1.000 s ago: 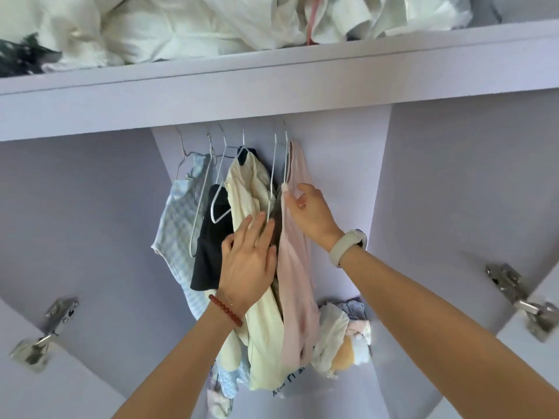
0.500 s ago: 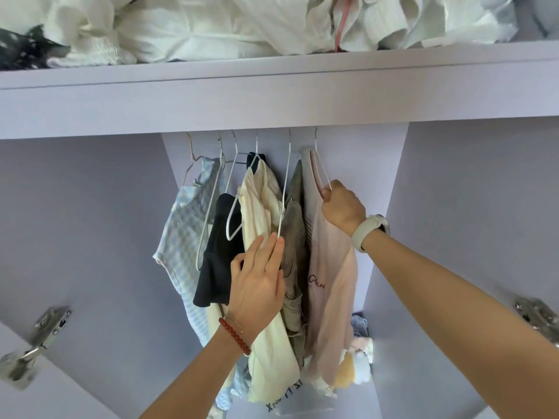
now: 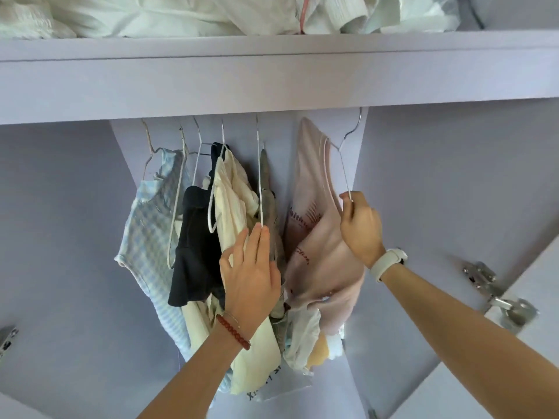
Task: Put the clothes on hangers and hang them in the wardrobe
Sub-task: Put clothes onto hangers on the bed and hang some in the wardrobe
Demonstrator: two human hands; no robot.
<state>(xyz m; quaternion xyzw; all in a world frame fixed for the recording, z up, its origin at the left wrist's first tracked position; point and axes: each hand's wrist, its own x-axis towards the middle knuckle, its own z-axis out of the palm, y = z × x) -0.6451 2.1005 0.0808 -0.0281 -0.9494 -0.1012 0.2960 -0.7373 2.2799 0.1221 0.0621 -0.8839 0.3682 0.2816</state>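
Observation:
Several garments hang on white wire hangers under the wardrobe shelf (image 3: pixel 272 83): a blue checked top (image 3: pixel 145 225), a black piece (image 3: pixel 193 246), a cream garment (image 3: pixel 233 204) and an olive one (image 3: pixel 267 189). My left hand (image 3: pixel 251 273) lies flat with straight fingers against the cream and olive clothes, holding them to the left. My right hand (image 3: pixel 360 225) grips the lower wire of the hanger (image 3: pixel 344 170) that carries a pink T-shirt (image 3: pixel 314 225). That hanger is pulled to the right, with a gap between it and the olive garment. Its hook goes up behind the shelf front.
Folded white linen (image 3: pixel 211 13) is piled on the top shelf. A heap of loose clothes (image 3: pixel 311 343) lies on the wardrobe floor below the hanging ones. Metal door hinges (image 3: pixel 496 294) stick out at the right and at the lower left edge (image 3: pixel 7 340).
My right hand has slid the pink T-shirt's hanger to the right, away from the other clothes, opening a gap. My left hand stayed pressed on the cream and olive garments.

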